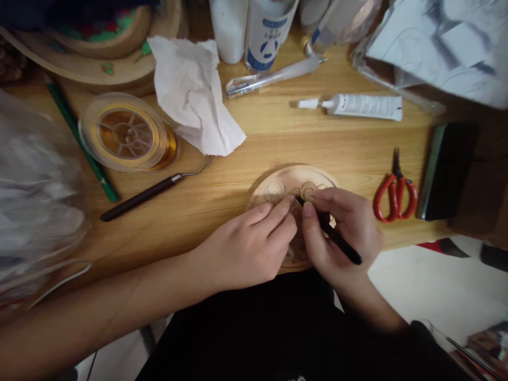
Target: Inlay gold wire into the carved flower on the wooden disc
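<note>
A round wooden disc (257,197) with thin curled wire shapes (275,189) on its face lies at the table's front edge. My left hand (250,246) rests over the disc's left part, its fingers bent together and their tips near the disc's middle; what they pinch, if anything, is too small to name. In my right hand (345,227) is a slim black tool, likely tweezers (342,244), held like a pen. Its pointed tip meets the disc close to my left fingertips.
Red-handled pliers (396,197) and a dark phone-like object (448,170) lie right. A glue tube (367,106), pen (273,77), bottle (266,39) and crumpled tissue (196,95) lie behind. Left are a gold wire spool (129,132), hooked tool (143,198), green pencil (81,138) and plastic bag (37,196).
</note>
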Tool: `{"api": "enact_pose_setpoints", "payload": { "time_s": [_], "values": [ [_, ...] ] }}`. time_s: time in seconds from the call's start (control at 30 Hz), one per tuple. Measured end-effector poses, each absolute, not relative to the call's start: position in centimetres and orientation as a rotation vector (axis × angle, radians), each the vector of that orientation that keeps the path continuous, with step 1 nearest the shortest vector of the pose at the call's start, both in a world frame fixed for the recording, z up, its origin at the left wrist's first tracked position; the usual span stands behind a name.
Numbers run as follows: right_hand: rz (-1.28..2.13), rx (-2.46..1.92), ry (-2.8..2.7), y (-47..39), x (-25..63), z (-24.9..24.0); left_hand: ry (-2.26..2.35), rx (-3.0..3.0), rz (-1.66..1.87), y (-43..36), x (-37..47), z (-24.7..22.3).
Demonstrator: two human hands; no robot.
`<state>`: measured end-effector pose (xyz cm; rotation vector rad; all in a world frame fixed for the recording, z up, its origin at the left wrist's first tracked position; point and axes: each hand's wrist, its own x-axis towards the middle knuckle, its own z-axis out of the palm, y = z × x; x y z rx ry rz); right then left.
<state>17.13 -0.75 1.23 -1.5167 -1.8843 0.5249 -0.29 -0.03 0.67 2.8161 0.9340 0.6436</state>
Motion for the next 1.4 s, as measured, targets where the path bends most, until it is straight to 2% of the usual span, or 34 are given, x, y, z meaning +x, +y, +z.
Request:
{"api": "enact_pose_setpoints", "payload": {
  "time_s": [0.37,0.7,0.97,1.4],
  "values": [
    [0.577,-1.551,-1.759,-0.7,18.2,1.5,0.891,2.806,0.62,-0.2,-0.4,0.5],
    [0.511,-1.36,-1.982,0.0,19.2,0.8,0.914,2.795,0.623,-0.2,-0.4,0.5],
    [0.475,-1.511,-2.049,-0.5,18.6,1.3,0.899,2.805,0.627,0.0,-0.3,0.5],
    [0.465,-1.715,-1.524,-2.2,14.4,0.7,0.898,2.829,0.656,0.0,-0.6,0.5]
  ]
}}
